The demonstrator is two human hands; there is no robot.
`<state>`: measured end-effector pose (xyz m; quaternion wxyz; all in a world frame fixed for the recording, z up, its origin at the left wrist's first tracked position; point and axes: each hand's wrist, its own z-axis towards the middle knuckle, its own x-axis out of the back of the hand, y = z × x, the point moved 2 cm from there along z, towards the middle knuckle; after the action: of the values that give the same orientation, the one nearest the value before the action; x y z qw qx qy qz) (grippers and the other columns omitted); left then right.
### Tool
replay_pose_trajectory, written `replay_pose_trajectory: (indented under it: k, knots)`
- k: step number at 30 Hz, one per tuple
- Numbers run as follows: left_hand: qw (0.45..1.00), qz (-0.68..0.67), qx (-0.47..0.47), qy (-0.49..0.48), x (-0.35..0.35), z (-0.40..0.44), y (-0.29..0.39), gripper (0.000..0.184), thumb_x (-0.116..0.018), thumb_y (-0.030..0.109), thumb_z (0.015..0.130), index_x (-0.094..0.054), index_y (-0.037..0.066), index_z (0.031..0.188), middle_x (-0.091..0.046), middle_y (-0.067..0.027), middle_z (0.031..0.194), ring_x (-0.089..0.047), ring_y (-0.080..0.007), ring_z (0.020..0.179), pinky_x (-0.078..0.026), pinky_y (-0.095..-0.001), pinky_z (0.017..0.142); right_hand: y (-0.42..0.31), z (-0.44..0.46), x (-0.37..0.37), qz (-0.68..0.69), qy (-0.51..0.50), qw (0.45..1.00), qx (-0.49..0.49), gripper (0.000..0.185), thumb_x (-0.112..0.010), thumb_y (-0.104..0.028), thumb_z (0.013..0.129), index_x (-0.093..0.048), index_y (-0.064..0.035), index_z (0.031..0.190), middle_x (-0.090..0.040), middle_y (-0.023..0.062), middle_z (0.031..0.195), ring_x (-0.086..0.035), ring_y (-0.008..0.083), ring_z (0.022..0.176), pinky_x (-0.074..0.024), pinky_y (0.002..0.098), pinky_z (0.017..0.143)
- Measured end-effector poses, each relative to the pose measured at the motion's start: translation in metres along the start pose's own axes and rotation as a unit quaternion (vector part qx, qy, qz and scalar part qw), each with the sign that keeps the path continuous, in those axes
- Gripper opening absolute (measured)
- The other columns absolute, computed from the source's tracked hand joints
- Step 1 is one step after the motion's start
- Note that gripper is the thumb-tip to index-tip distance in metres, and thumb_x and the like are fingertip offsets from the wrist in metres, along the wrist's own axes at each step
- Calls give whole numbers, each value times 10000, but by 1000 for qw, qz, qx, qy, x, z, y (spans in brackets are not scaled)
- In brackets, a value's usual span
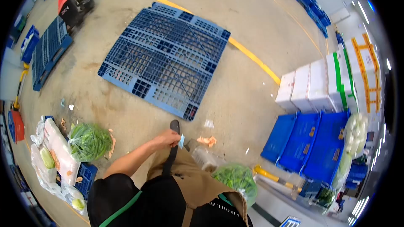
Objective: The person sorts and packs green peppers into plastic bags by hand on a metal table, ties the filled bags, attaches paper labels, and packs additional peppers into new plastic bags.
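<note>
My left hand point(168, 138) is held out in front of the brown apron point(198, 185), its fingers curled closed. A small light-blue piece point(181, 141) sticks out beside the fingers; it looks like paper or a label, but its kind is unclear. Just below the hand a dark band point(170, 162) runs down over the apron. One dark shoe point(174, 125) shows past the hand, close to the near corner of a blue plastic pallet point(164, 59) lying flat on the floor. My right hand is out of view. A clear bag of green vegetables point(235, 180) is by my right side.
Bagged greens point(89, 142) and white bags stand at left on a blue crate point(86, 178). Blue crates point(303, 143) and white foam boxes point(315, 82) are stacked at right. Another pallet point(50, 52) and a pallet jack point(73, 4) stand far left. Paper scraps point(206, 141) litter the floor.
</note>
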<state>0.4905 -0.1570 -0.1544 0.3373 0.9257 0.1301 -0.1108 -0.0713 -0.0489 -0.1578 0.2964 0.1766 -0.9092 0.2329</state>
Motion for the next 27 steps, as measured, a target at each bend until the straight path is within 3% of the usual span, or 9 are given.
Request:
replay_pose_trajectory:
  k: [4, 7, 10, 17, 20, 21, 23, 25, 27]
  knots:
    - [999, -16, 8, 38, 30, 17, 11, 212, -563, 163, 777, -510, 63, 597, -508, -42, 573, -452, -113, 482, -323, -262, 430, -106, -14, -2, -28, 13, 999, 22, 140, -570, -36, 657, -595, 39, 772, -586, 70, 688, -535, 177, 654, -414, 333, 584]
    - [995, -14, 21, 91, 45, 32, 36, 215, -592, 219, 792, -602, 23, 704, -569, -56, 651, -545, -138, 600, -469, -265, 540, -174, -15, 0, -44, 20, 998, 42, 143, -569, -37, 656, -595, 42, 772, -585, 72, 684, -535, 177, 651, -412, 334, 578]
    - [993, 27, 26, 114, 59, 52, 74, 257, -606, 239, 798, -640, -14, 829, -637, -69, 863, -582, -154, 766, -511, -313, 617, -237, -14, 1, -51, 18, 997, 63, 146, -569, -38, 655, -594, 46, 771, -584, 73, 680, -534, 177, 647, -410, 335, 573]
    - [973, 130, -172, -84, 27, 77, 148, 228, -611, 185, 768, -626, -18, 870, -645, -71, 927, -564, -131, 803, -477, -273, 693, -357, 40, 14, -46, 2, 991, 124, 154, -567, -40, 652, -593, 55, 770, -583, 76, 670, -534, 176, 639, -405, 337, 559]
    - [979, 126, -89, -136, -5, 92, 160, 128, -595, 107, 783, -616, 16, 871, -638, -90, 1068, -561, -139, 938, -444, -289, 836, -415, 100, 12, -36, -34, 987, 155, 157, -567, -41, 651, -593, 59, 769, -582, 77, 666, -534, 176, 635, -403, 338, 553]
    - [982, 126, -106, -89, -14, 101, 167, 139, -592, 113, 771, -614, 14, 866, -630, -70, 989, -550, -134, 871, -447, -287, 788, -429, 142, 7, -59, -63, 983, 165, 165, -552, -89, 746, -621, 52, 795, -573, 76, 645, -530, 174, 619, -398, 337, 533]
    - [981, 117, -152, 16, -26, 128, 182, 161, -584, 126, 749, -609, 9, 857, -614, -31, 832, -528, -123, 736, -453, -283, 693, -497, 202, -6, -53, -75, 977, 190, 172, -552, -58, 709, -609, 67, 813, -561, 88, 676, -515, 189, 625, -395, 351, 557]
    - [978, 44, -188, 84, -47, 151, 201, 92, -602, 100, 740, -574, 14, 757, -644, -62, 867, -548, -118, 727, -456, -282, 685, -575, 257, -32, -24, -19, 976, 214, 191, -555, -23, 670, -594, 84, 823, -559, 97, 714, -501, 196, 631, -390, 356, 573]
    - [979, 50, -148, 134, -63, 172, 199, 99, -615, 88, 771, -557, 11, 751, -644, -82, 871, -595, -130, 808, -468, -295, 703, -620, 304, -65, 4, -89, 976, 197, 240, -562, -23, 668, -588, 107, 868, -564, 87, 742, -517, 180, 648, -396, 354, 531]
